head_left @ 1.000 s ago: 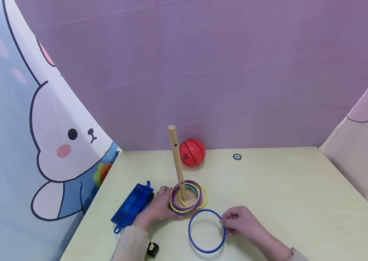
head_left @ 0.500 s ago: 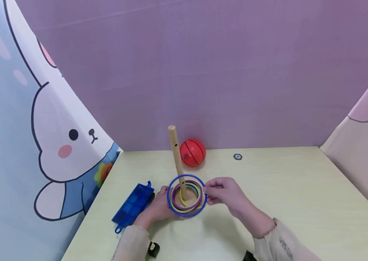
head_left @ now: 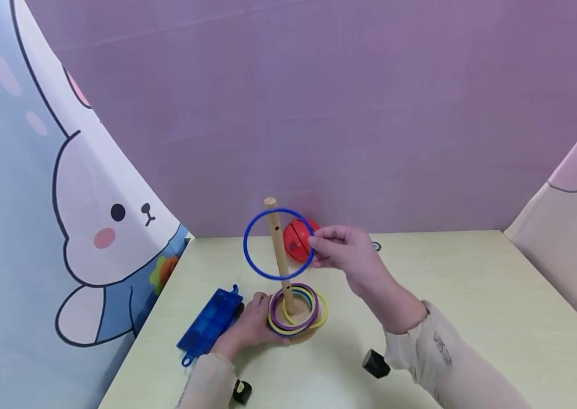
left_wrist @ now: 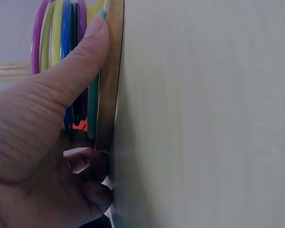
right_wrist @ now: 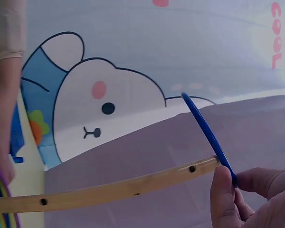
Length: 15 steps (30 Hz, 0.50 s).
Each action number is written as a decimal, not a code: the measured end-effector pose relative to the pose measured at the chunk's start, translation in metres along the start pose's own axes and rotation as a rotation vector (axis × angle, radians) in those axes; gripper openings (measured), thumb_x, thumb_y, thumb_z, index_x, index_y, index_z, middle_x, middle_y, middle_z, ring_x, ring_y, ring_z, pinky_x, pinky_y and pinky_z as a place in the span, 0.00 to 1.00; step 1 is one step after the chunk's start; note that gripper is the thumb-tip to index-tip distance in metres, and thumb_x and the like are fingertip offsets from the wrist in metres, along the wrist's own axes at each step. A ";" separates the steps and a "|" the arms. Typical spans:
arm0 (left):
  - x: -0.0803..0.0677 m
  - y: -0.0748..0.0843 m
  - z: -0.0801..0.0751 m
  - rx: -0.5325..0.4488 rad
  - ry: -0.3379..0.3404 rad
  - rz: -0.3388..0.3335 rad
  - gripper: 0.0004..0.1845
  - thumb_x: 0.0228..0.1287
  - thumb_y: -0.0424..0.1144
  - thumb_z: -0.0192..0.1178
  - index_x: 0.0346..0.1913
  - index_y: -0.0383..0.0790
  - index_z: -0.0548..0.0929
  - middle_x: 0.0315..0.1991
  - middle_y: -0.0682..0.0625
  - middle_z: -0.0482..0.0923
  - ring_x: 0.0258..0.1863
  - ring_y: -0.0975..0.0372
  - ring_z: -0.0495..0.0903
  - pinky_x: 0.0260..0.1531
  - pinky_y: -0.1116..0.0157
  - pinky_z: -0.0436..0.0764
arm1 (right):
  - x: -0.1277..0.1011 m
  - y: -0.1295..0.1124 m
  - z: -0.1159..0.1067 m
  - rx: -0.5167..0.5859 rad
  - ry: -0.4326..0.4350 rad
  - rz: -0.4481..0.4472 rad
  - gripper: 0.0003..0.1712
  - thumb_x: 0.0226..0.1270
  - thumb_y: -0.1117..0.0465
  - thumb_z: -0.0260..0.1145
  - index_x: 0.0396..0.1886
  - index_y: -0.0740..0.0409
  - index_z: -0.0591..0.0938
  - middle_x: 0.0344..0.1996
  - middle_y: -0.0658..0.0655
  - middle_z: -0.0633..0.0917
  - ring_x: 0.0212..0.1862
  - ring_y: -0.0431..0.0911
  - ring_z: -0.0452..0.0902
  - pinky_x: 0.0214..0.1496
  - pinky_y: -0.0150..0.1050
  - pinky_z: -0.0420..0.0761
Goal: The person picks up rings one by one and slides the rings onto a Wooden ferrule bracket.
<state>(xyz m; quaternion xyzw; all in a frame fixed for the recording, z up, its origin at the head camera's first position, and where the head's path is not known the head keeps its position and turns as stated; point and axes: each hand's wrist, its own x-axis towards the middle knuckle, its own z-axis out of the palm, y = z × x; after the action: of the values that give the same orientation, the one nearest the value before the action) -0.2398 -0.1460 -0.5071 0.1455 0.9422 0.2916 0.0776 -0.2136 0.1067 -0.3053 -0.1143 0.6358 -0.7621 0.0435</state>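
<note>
A blue ring hangs by the upper part of an upright wooden peg. My right hand pinches its right side between thumb and fingers. In the right wrist view the ring is nearly edge-on at the peg's tip; I cannot tell whether the peg passes through it. Several purple, yellow, blue and green rings are stacked round the peg's foot on a round wooden base. My left hand grips this base, its thumb along the ring edges in the left wrist view.
A red ball sits behind the peg. Left of my left hand lies a blue plastic tray. A small round disc is partly hidden behind my right hand. Fabric walls enclose the table.
My right hand has lifted the blue ring from beside the base, up and leftward past the stacked rings, to near the peg's top. My left hand has stayed at the base.
</note>
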 end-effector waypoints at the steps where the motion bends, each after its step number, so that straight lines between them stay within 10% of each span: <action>1: 0.000 0.000 0.000 0.004 -0.001 -0.003 0.58 0.36 0.66 0.75 0.69 0.38 0.64 0.56 0.46 0.64 0.57 0.51 0.67 0.57 0.49 0.74 | 0.001 -0.004 0.002 0.014 0.004 -0.015 0.14 0.65 0.69 0.66 0.45 0.76 0.77 0.30 0.57 0.84 0.27 0.46 0.83 0.38 0.41 0.85; 15: 0.003 0.003 0.003 -0.007 0.010 0.008 0.57 0.36 0.64 0.77 0.68 0.38 0.65 0.55 0.47 0.64 0.56 0.52 0.67 0.57 0.49 0.74 | 0.016 0.021 -0.010 0.011 0.095 0.083 0.16 0.66 0.68 0.66 0.46 0.78 0.77 0.27 0.56 0.82 0.27 0.44 0.81 0.36 0.37 0.84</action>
<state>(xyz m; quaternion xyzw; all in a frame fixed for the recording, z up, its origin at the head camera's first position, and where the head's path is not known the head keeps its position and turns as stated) -0.2409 -0.1414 -0.5085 0.1472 0.9410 0.2962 0.0723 -0.2330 0.1085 -0.3259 -0.0516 0.6371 -0.7677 0.0454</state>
